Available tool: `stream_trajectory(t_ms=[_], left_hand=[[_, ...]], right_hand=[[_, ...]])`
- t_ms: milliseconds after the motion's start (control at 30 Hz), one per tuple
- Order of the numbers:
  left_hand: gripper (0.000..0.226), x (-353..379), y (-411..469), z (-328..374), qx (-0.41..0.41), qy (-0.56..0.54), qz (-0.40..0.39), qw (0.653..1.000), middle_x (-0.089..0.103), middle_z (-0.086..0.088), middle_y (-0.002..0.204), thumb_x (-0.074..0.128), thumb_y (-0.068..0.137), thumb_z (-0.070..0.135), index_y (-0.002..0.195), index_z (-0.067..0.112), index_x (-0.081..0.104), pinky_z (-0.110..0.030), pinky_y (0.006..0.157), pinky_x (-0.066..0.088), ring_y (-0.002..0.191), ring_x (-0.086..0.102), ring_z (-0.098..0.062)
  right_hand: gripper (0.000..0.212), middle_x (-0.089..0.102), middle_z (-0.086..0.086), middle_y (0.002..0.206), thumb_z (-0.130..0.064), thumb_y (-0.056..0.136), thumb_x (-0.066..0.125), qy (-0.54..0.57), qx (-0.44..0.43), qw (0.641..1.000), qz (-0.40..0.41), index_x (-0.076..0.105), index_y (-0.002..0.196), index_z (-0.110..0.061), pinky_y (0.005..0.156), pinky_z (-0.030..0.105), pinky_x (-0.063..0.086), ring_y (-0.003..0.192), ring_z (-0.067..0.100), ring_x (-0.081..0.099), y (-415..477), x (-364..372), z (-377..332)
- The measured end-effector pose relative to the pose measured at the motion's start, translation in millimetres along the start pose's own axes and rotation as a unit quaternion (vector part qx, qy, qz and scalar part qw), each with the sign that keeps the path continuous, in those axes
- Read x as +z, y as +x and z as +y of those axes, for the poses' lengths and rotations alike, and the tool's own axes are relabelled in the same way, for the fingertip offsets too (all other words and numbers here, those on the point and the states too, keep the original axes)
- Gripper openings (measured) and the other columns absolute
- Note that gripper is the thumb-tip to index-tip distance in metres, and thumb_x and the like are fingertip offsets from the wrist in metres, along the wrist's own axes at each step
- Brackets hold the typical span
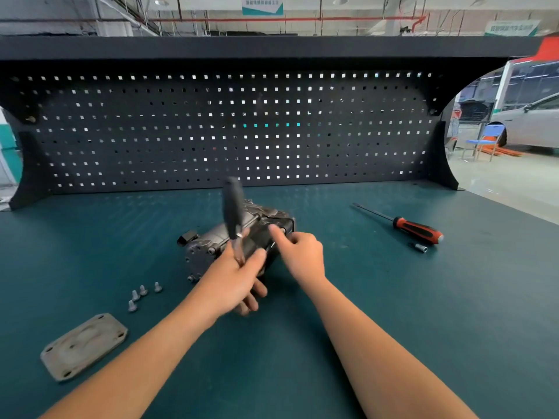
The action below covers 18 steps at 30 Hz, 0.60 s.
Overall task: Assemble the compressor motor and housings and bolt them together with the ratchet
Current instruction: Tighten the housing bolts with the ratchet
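Observation:
A dark grey compressor body point(211, 243) lies on its side in the middle of the green bench. My left hand point(234, 279) grips the metal neck of the ratchet point(233, 211), whose black handle points up and is blurred. My right hand point(301, 254) sits just right of it, index finger stretched out and touching the top of the compressor, the other fingers curled. Several loose bolts point(143, 293) stand on the mat to the left. A flat grey cover plate point(84, 346) lies at the near left.
A red and black screwdriver point(417, 229) lies at the right, with a small socket point(421, 247) beside its handle. A black pegboard point(236, 131) closes the back of the bench point(393, 297).

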<state>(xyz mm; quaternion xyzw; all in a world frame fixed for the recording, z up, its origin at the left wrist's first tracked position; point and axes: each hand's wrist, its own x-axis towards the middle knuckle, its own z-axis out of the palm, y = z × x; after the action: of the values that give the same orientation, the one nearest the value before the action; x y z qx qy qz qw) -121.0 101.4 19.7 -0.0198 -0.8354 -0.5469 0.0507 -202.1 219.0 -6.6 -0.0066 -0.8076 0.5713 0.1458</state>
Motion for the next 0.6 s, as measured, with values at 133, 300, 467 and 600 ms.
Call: stream_trajectory(t_ms=[133,300,467,600], left_hand=[[0.037,1,-6,-2,-0.023,-0.116,-0.005,0.993,0.064,-0.006,0.052,0.042,0.098,0.032,0.122,0.051,0.022,-0.019,0.036,0.041,0.035,0.052,-0.015],[0.053,-7,-4,1,0.104,0.188,-0.038,0.976,0.058,0.004,0.064,0.042,0.093,0.024,0.132,0.055,0.024,-0.023,0.052,0.047,0.045,0.052,-0.011],[0.065,-9,0,7,0.196,0.497,0.001,0.845,0.06,0.001,0.087,0.04,0.093,0.025,0.142,0.049,0.004,-0.032,0.065,0.038,0.084,0.057,-0.026],[0.065,-10,0,8,0.259,0.606,0.044,0.751,0.063,0.004,0.098,0.038,0.093,0.045,0.144,0.043,-0.003,-0.03,0.059,0.035,0.088,0.064,-0.024]], right_hand=[[0.056,0.035,-0.001,0.048,-0.043,0.087,0.057,-0.088,-0.017,0.995,-0.05,0.03,0.047,-0.013,0.045,0.03,0.025,0.047,0.015,0.033,-3,4,-10],[0.048,0.039,0.001,0.056,-0.031,0.094,0.046,-0.057,0.011,0.995,-0.083,0.034,0.051,-0.011,0.049,0.029,0.029,0.052,0.015,0.035,-1,5,-11],[0.042,0.055,0.014,0.085,-0.028,0.099,0.037,-0.063,0.01,0.992,-0.111,0.053,0.071,-0.001,0.065,0.027,0.033,0.079,0.024,0.05,2,6,-13],[0.046,0.054,0.008,0.073,-0.035,0.097,0.04,-0.069,0.03,0.991,-0.108,0.045,0.062,-0.006,0.057,0.029,0.033,0.071,0.025,0.05,6,9,-12]])
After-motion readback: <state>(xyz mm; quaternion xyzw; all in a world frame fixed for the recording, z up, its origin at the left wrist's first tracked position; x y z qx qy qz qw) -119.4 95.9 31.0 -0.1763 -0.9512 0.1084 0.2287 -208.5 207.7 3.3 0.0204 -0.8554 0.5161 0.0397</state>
